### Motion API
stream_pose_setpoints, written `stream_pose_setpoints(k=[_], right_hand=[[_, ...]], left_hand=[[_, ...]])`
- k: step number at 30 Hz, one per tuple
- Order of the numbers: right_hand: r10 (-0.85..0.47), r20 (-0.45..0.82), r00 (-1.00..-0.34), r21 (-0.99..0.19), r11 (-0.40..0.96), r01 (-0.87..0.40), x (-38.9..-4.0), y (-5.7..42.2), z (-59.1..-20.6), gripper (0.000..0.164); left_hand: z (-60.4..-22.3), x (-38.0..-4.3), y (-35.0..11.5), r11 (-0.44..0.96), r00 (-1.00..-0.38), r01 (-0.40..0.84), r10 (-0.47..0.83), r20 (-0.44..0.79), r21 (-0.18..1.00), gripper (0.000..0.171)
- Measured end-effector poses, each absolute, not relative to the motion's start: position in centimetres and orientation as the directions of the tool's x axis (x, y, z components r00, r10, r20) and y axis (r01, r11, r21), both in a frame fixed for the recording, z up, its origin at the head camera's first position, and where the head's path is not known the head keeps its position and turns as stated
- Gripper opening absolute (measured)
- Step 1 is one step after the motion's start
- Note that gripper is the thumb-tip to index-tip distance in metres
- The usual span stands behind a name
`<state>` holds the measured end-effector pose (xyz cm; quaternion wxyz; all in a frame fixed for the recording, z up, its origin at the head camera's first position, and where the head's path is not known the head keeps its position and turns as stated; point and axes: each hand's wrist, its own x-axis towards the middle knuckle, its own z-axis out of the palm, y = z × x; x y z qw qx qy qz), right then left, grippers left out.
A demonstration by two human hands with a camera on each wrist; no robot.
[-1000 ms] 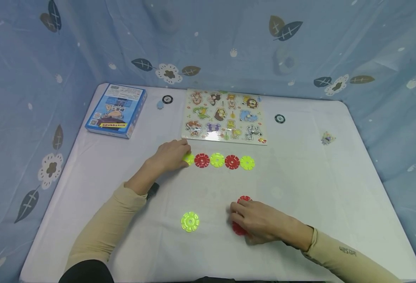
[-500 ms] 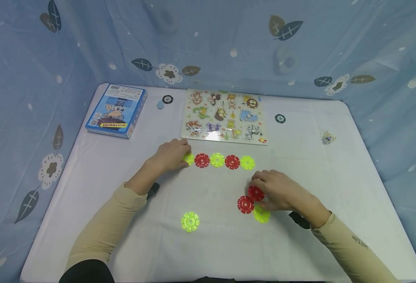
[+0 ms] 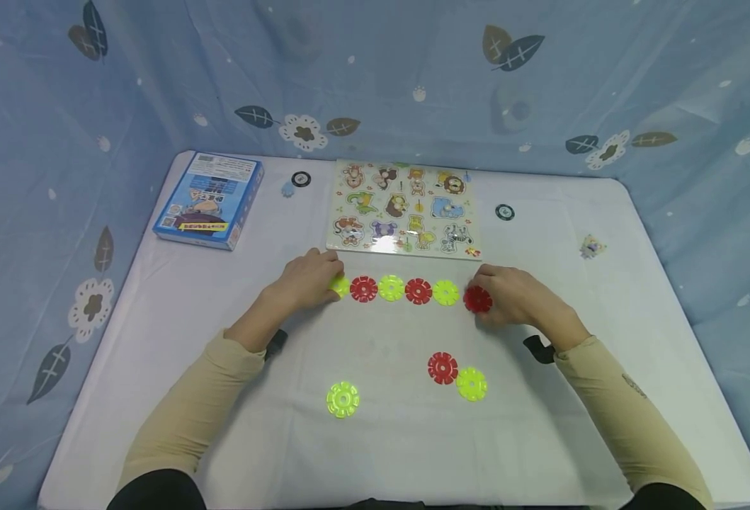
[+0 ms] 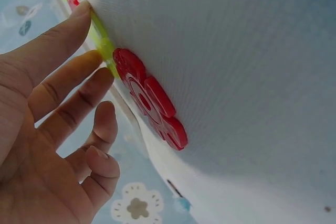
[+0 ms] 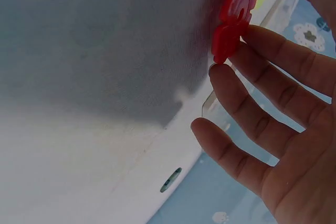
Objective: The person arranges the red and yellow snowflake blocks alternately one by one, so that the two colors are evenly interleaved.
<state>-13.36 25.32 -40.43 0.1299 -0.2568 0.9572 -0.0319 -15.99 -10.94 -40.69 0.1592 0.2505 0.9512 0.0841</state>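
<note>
Across our white table (image 3: 387, 453), the head view shows a row of alternating discs (image 3: 387, 295), seemingly well along; three loose discs (image 3: 442, 375) look left to add, with a puzzle board (image 3: 375, 219) close behind. Left wrist: our left hand (image 4: 39, 161) pinches a yellow-green disc (image 4: 106, 51). Right wrist: our right hand (image 5: 310, 166) pinches a red disc (image 5: 233, 24), just short of the row.

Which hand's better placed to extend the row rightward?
Probably the right hand: it pinches a red disc beside the last lined-up green disc; the left hand holds another green disc farther left.
</note>
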Motion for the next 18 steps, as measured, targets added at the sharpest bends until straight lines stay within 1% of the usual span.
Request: stream_pose_setpoints(k=[5,18], right_hand=[[-0.497,-0.245,-0.832,-0.148,0.868,-0.475,-14.1,25.0,-40.6,0.050],[-0.475,-0.270,-0.838,-0.187,0.879,-0.438,-14.6,25.0,-40.8,0.047]], left_hand=[[-40.7,-16.0,-10.9,0.863,-0.829,0.442,0.497,-0.258,0.244,0.045],[-40.7,-16.0,-11.0,0.860,-0.826,0.450,0.504,-0.253,0.242,0.044]])
